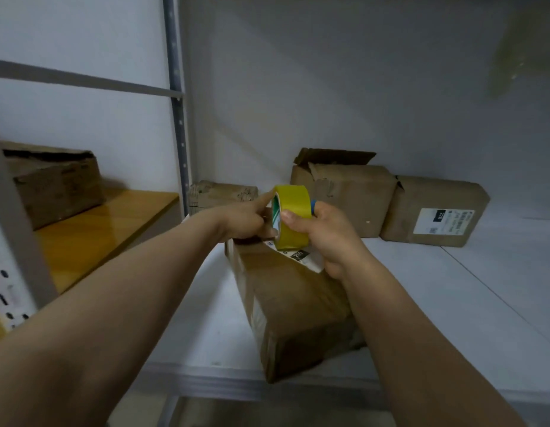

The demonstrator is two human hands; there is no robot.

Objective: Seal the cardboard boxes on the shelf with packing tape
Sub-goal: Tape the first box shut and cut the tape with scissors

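Observation:
A long cardboard box lies on the white shelf, one end at the front edge. It carries a white label near its far end. Over that far end my right hand grips a yellow roll of packing tape held upright. My left hand is at the roll's left side, its index finger stretched to the roll's rim and the other fingers curled under against the roll's lower edge. Something blue shows behind the roll by my right fingers.
Three more cardboard boxes stand at the back: a small one, one with an open flap and a labelled one. A grey upright post divides off a wooden shelf with a worn box.

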